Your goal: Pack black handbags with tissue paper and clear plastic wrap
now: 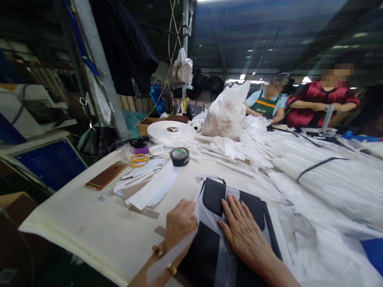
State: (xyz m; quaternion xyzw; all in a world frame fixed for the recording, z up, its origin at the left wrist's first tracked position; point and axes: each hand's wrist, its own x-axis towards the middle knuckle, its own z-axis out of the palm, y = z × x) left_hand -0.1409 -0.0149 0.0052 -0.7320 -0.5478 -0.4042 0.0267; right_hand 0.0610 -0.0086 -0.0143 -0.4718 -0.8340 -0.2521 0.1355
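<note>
Table (86, 223), pale, smooth-topped. Phone (106, 175): thin, glossy, brownish oblong; lay by the left edge. Scissors (140, 160): orange looped handles; lay near the far left corner. Paper strips (152, 189): flat, whitish, loosely fanned; lay just beside. Tape roll (179, 157): squat black ring. Left hand (182, 217): was closed in a fist on a translucent strip (172, 256), thin and filmy. Black case (214, 199): smooth, rectangular, round-cornered flap; lay toward the near edge, crossed by translucent bands. Right hand (242, 227): pressed flat on it, fingers extended. Plastic sheeting (326, 183): white, crumpled; covered the right side.
</note>
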